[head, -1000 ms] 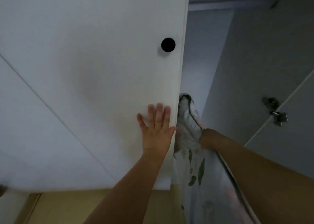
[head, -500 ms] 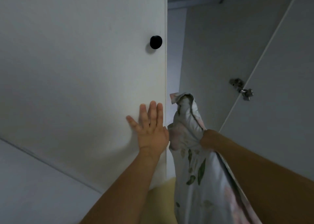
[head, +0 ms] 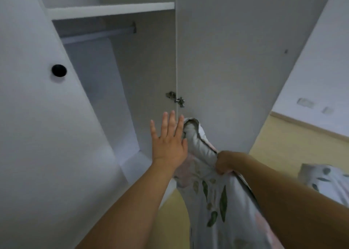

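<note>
A white wardrobe stands before me with both doors swung wide. The left door [head: 37, 116] carries a round black knob [head: 59, 70]. My left hand [head: 168, 141] is raised with straight, spread fingers in front of the opening, beside the top of a pale quilt [head: 200, 146] printed with green leaves. My right hand [head: 223, 162] grips that quilt in a fist and holds it up in front of the right door [head: 236, 69]. The quilt hangs down past my right arm.
Inside the wardrobe are a white shelf [head: 111, 10], a hanging rail [head: 98, 34] and a bare floor panel [head: 132, 159]. A metal hinge [head: 175, 98] sits on the right door's edge. Yellow flooring [head: 283, 144] lies to the right, with more leaf-print bedding [head: 324, 182] at the right edge.
My left hand has come off the left door, which now stands wide and shows the wardrobe's inside. My right hand still grips the quilt, now nearer the opening.
</note>
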Demonstrator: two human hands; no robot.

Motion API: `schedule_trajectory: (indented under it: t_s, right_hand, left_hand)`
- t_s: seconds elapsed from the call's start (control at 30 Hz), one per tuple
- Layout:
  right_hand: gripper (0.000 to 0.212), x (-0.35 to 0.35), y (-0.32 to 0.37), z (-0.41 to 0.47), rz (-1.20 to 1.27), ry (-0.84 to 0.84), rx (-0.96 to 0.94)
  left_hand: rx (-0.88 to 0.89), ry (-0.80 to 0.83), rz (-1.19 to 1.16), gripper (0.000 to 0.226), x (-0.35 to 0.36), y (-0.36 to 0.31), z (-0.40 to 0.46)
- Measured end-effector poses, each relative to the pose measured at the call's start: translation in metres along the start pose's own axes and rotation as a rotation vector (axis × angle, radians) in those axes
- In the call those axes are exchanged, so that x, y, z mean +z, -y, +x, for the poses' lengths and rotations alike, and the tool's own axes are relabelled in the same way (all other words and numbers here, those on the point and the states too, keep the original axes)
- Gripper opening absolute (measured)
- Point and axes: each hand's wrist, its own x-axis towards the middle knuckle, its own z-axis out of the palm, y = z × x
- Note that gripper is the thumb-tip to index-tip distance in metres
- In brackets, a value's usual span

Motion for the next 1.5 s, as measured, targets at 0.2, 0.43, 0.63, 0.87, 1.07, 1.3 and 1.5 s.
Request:
schedule_trajectory:
  t_s: [0.2,0.43,0.63,0.87,1.07,1.3,1.5]
  right_hand:
    - [0.042,0.006,-0.092,-0.055,-0.075,0.064,0.073]
    - [0.050,0.020,-0.181,-0.101,0.141,0.084,0.322]
    - [0.056,0.039,-0.223,-0.132,0.249,0.069,0.469]
    - [0.059,0.047,-0.234,-0.136,0.362,0.002,0.609]
    - [0.048,0.033,-0.215,-0.131,0.349,0.026,0.555]
    - [0.048,0.008,-0.155,-0.108,0.235,0.006,0.323]
    - [0.052,-0.005,-0.084,-0.080,0.126,-0.076,0.185]
  left_hand:
    - [0.433,-0.090,0.017,0.069,-0.041,-0.117,0.036]
    - [0.712,-0.160,0.225,0.074,-0.074,-0.221,0.085]
    - [0.721,-0.079,0.429,0.071,-0.083,-0.258,0.120]
    - [0.707,-0.059,0.780,0.059,-0.094,-0.270,0.117]
    - [0.710,-0.001,0.757,0.038,-0.097,-0.270,0.093]
    - [0.626,0.209,0.953,0.034,-0.080,-0.202,0.043]
    - [0.289,0.393,1.028,0.067,-0.070,-0.117,0.018]
